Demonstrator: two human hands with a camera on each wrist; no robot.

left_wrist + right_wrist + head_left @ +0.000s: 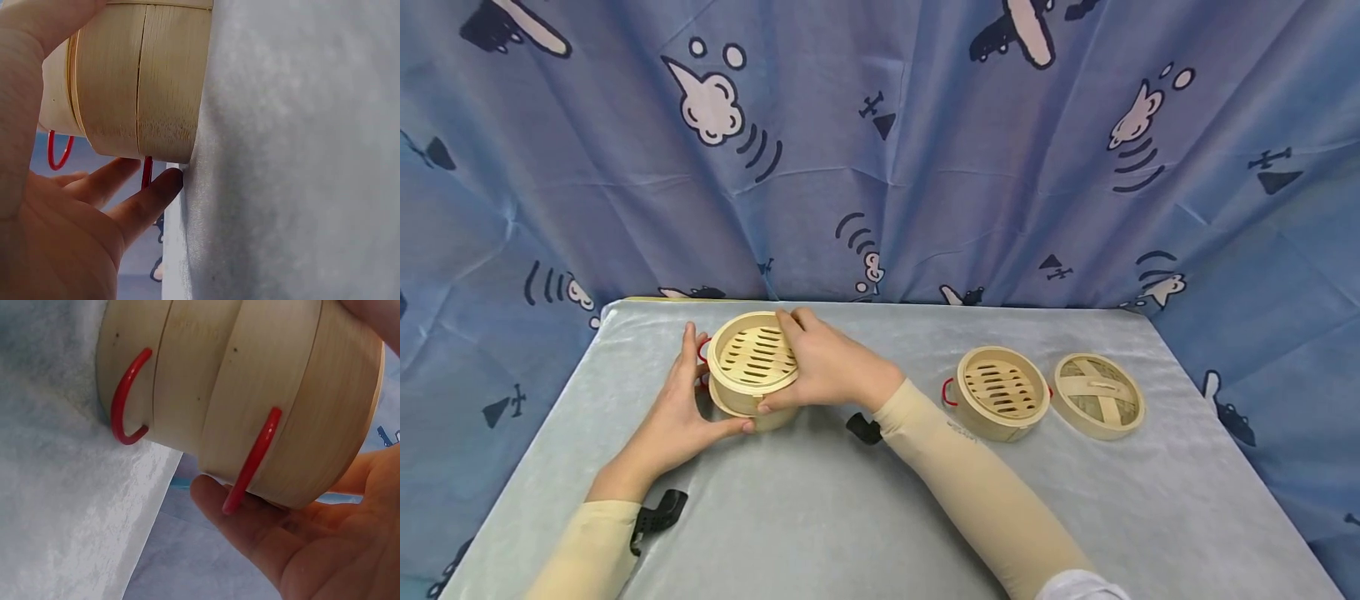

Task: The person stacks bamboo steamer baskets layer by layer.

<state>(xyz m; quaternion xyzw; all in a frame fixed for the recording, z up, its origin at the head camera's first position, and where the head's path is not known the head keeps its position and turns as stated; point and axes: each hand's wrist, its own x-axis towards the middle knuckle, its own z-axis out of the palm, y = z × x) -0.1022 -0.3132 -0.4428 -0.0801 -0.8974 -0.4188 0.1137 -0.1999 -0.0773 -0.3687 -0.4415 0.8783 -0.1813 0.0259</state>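
Observation:
Two round bamboo steamer baskets are stacked at the table's left. The upper basket (pixel 752 354), with a slotted floor, sits slightly off-line over the lower basket (pixel 775 419). My right hand (pixel 835 358) grips the upper basket from the right, thumb at the front and fingers at the far rim. My left hand (pixel 677 417) holds the lower basket from the left, thumb at its front and fingers round the back. The left wrist view shows a fingertip beside the lower red handle (pixel 147 172). Red handles (pixel 253 462) also show in the right wrist view.
On the right side of the grey-covered table (pixel 880 517) stands another slotted steamer basket (pixel 1000 396) with red handles. Right beside it lies a woven bamboo lid (pixel 1097 396) with a cross strap. A blue patterned curtain (pixel 880 167) hangs behind the table's back edge.

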